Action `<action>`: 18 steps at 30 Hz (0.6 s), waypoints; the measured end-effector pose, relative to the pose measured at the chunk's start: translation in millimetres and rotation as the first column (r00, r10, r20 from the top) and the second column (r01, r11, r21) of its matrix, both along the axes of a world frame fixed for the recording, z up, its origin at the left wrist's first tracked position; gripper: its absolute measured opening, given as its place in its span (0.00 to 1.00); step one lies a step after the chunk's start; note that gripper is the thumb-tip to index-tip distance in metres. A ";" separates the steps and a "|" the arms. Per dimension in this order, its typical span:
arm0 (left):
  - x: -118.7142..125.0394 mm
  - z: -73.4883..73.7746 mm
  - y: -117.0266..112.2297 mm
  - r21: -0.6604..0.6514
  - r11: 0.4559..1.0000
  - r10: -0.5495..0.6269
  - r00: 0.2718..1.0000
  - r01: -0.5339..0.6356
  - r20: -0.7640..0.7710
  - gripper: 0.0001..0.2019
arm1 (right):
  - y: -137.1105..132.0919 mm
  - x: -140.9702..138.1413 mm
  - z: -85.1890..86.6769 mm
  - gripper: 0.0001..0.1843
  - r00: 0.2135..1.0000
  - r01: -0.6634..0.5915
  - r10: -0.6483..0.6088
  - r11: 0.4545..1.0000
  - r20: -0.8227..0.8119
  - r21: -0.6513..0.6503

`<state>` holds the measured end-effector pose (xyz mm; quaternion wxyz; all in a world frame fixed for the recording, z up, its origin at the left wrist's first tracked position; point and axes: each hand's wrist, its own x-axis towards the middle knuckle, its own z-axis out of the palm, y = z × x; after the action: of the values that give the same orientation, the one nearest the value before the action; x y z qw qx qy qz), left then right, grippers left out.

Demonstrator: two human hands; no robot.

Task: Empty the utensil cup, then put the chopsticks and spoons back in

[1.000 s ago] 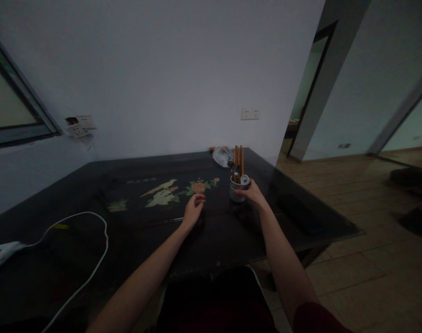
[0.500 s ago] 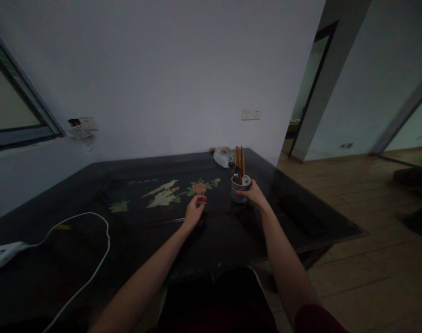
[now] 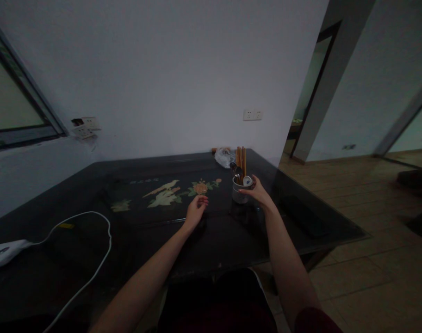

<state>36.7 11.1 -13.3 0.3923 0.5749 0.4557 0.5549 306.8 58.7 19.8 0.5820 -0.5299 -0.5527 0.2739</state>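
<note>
A grey-white utensil cup (image 3: 239, 198) stands upright on the dark table. Wooden chopsticks (image 3: 244, 159), dark and metal spoons (image 3: 238, 173) and a white spoon (image 3: 247, 181) stick up out of it. My right hand (image 3: 261, 193) is at the cup's right side, thumb across its front and fingers around the right edge, a forefinger raised by the rim. Left of the cup, my left hand (image 3: 196, 210) rests by the table's painted flower, its fingers loosely bent with nothing in them.
The glossy black table (image 3: 134, 254) reaches the wall. A clear plastic bag (image 3: 224, 157) lies behind the cup. At the left are a white power strip (image 3: 6, 253) and its looping white cable (image 3: 108, 236). A dark flat object (image 3: 303, 215) lies right of my right forearm.
My right hand's forefinger has lifted a little from the cup's rim. The cup and my left hand stay in place; the view has shifted slightly.
</note>
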 end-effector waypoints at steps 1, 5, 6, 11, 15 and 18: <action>0.0 -0.2 0.4 0.002 1.000 0.003 1.000 -0.003 0.001 0.11 | -2.9 1.6 5.2 0.54 0.999 0.033 -0.033 0.999 -0.018 -0.015; 0.5 2.1 -0.4 0.003 1.000 -0.011 1.000 0.010 0.012 0.09 | -18.0 2.8 31.1 0.40 0.971 0.232 -0.211 0.943 -0.108 0.240; 0.7 3.4 -1.3 -0.003 1.000 -0.015 1.000 0.015 0.018 0.09 | -22.7 0.3 37.1 0.33 0.960 0.278 -0.244 0.900 -0.140 0.335; 1.7 9.6 -5.9 -0.038 0.999 -0.013 0.998 0.015 0.060 0.08 | -48.3 -39.6 48.5 0.13 0.988 0.157 -0.125 0.835 -0.095 0.528; 0.7 11.3 -5.2 -0.074 0.997 -0.008 0.989 0.019 0.145 0.12 | -60.5 -89.4 30.2 0.19 0.896 -0.435 0.371 0.844 0.244 0.315; 0.9 10.8 -5.0 -0.085 0.993 -0.053 0.961 0.079 0.273 0.16 | -60.5 -118.6 6.1 0.22 0.696 -0.700 0.661 0.711 0.282 0.061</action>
<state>37.5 6.1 -2.6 0.4960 0.4893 0.4045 0.5925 188.2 -1.8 25.9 0.4089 -0.2662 -0.7961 0.3579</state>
